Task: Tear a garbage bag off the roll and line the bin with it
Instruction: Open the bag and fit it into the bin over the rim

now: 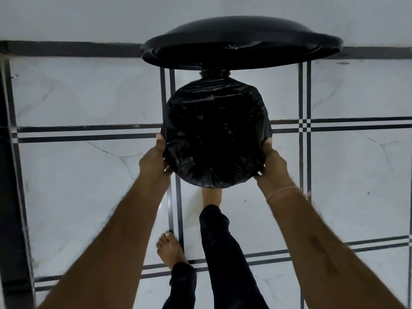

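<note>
A round pedal bin stands on the tiled floor with its black lid (240, 41) tipped up at the back. A black garbage bag (216, 134) is spread over the bin's mouth and folded down over its rim. My left hand (157, 157) grips the bag at the rim's left side. My right hand (273, 161) grips the bag at the rim's right side. One bare foot reaches under the bin's front edge, where the pedal is hidden. The bin's body is hidden beneath the bag. No roll is in view.
White marble-look floor tiles (78, 186) with black double stripes surround the bin. A white wall (89, 16) with a dark skirting runs behind it. A dark vertical edge (9, 175) borders the left side. My other bare foot (169, 248) stands on the floor below the bin.
</note>
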